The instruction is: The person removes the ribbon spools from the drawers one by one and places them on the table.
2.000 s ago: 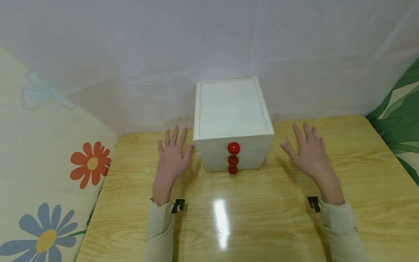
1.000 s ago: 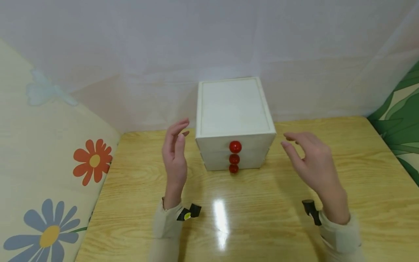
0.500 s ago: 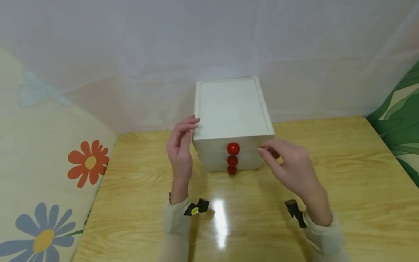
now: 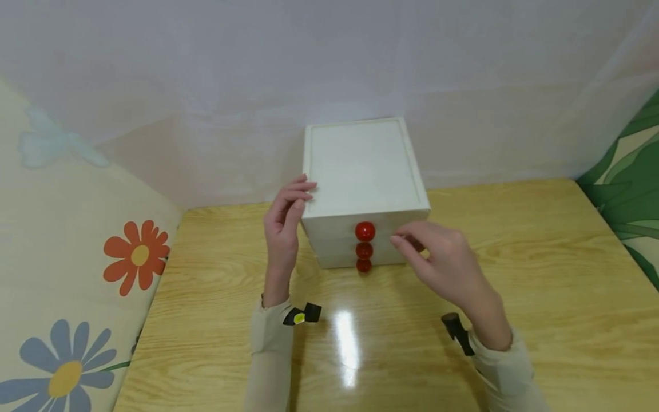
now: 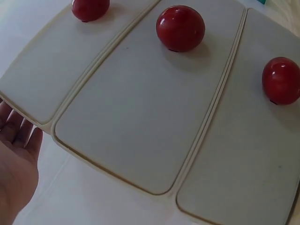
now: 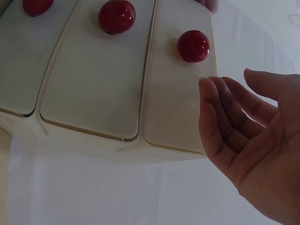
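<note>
A white three-drawer box (image 4: 365,166) stands on the table, its drawers flush at the front. Each drawer front bears one round red knob, among them the top knob (image 4: 365,231). My left hand (image 4: 284,220) rests against the box's upper left edge, fingertips over the rim of the top. To the right of the knobs, my right hand (image 4: 435,257) hovers before the box front with bent fingers and holds nothing. In the right wrist view the fingers of the right hand (image 6: 248,126) are apart from the top knob (image 6: 193,46), with the thumb spread away from them.
The wooden table (image 4: 221,343) ends at a pale cloth backdrop (image 4: 247,86) close behind the box. A flower-patterned cloth (image 4: 67,246) borders the left side, and green leaf-patterned cloth (image 4: 628,189) the right.
Both hands, spread wide beside the box at first, have moved inward. The left has come onto the box's left edge; the right has moved left towards the knobs with its fingers bending.
</note>
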The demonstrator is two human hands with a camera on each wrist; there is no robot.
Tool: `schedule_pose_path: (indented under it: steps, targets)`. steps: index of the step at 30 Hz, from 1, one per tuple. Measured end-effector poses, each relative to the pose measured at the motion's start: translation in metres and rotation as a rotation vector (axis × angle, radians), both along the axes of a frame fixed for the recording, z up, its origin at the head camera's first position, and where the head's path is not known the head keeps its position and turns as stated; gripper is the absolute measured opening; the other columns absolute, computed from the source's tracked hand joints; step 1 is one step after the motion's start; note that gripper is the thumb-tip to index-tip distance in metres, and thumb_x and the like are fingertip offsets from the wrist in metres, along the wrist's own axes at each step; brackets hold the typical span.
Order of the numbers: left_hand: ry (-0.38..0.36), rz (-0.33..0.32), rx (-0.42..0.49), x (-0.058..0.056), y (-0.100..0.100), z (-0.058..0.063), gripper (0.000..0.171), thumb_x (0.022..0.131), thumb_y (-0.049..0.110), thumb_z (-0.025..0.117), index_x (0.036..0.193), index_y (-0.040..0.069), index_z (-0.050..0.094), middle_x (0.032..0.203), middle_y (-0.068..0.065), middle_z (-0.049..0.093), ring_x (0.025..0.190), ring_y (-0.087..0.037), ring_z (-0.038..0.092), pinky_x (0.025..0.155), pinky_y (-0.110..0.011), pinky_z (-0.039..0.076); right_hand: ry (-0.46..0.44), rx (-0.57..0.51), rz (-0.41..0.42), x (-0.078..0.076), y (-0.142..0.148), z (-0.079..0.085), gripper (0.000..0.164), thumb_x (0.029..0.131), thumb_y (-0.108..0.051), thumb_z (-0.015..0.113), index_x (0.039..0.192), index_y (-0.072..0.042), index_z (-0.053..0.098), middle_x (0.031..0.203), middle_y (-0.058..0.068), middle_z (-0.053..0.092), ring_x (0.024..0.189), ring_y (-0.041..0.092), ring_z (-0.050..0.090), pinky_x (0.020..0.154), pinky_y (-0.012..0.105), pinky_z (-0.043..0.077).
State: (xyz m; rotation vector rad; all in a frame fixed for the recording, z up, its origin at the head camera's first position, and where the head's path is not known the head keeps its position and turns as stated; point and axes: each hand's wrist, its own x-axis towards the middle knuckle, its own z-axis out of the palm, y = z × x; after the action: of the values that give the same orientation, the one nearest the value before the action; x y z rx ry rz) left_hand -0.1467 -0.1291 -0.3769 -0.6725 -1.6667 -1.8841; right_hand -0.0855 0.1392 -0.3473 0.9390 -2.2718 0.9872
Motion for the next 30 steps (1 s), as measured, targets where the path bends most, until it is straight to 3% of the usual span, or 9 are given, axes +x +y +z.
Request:
schedule_pose_path:
  steps: [4, 10, 18, 30]
  targets:
    - [0.035, -0.025, 0.018, -0.005, 0.0, -0.002, 0.021, 0.103, 0.017, 0.058, 0.099, -0.002, 0.068, 0.119, 0.001, 0.072, 0.134, -0.028, 0.053, 0.119, -0.05, 0.035, 0.004, -0.01, 0.015, -0.002, -0.005, -0.002, 0.013, 0.086, 0.001, 0.075, 0.099, 0.002, 0.072, 0.087, 0.009, 0.073, 0.069, 0.015, 0.067, 0.057, 0.025, 0.057]
    - [0.031, -0.052, 0.006, -0.009, -0.003, -0.002, 0.028, 0.102, 0.01, 0.056, 0.096, -0.017, 0.058, 0.116, 0.003, 0.072, 0.132, -0.027, 0.054, 0.119, -0.049, 0.035, 0.044, -0.044, 0.025, -0.008, -0.016, -0.01, 0.027, 0.085, 0.004, 0.076, 0.11, 0.007, 0.067, 0.088, 0.014, 0.071, 0.071, 0.019, 0.069, 0.059, 0.029, 0.06]
    - [0.025, -0.038, 0.015, -0.008, -0.002, -0.001, 0.022, 0.097, 0.002, 0.05, 0.093, -0.02, 0.054, 0.114, 0.004, 0.072, 0.13, -0.025, 0.054, 0.119, -0.049, 0.034, 0.065, -0.103, 0.048, -0.012, -0.028, -0.019, 0.031, 0.083, 0.005, 0.077, 0.113, 0.007, 0.067, 0.096, 0.017, 0.072, 0.075, 0.021, 0.07, 0.063, 0.022, 0.059]
    - [0.017, -0.043, -0.004, -0.006, -0.005, -0.003, 0.02, 0.099, 0.002, 0.048, 0.096, -0.016, 0.057, 0.117, 0.004, 0.071, 0.134, -0.026, 0.052, 0.121, -0.052, 0.03, 0.03, -0.106, 0.059, -0.015, -0.035, -0.028, 0.038, 0.084, 0.006, 0.077, 0.121, 0.003, 0.069, 0.106, 0.018, 0.074, 0.078, 0.024, 0.073, 0.062, 0.023, 0.06]
